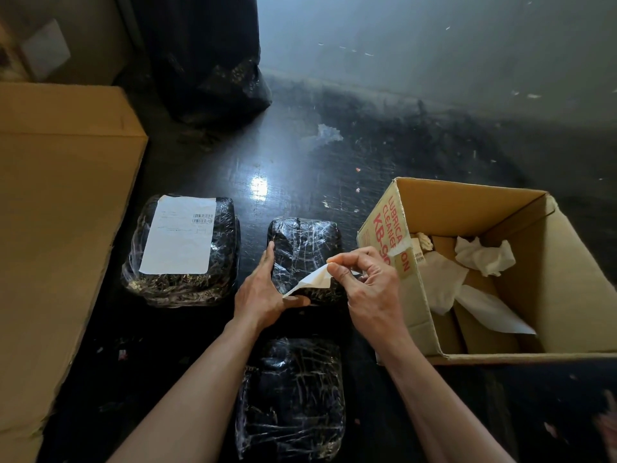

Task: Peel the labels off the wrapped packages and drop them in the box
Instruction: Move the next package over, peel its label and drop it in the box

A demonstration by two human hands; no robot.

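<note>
Three black packages wrapped in clear film lie on the dark floor. The middle package (305, 250) is pinned at its near left corner by my left hand (265, 292). My right hand (365, 282) pinches a white label (314, 280) that is lifted off this package, its far end still touching the wrap. At the left, a larger package (182, 252) carries a full white label (182, 235) with a barcode. The near package (290, 399) between my forearms shows no label. To the right stands the open cardboard box (547, 289), holding several crumpled white labels (484, 255).
A big closed cardboard carton (56, 202) stands along the left side. A black plastic bag (213, 71) stands at the back. Small paper scraps dot the dark floor (334, 152) beyond the packages.
</note>
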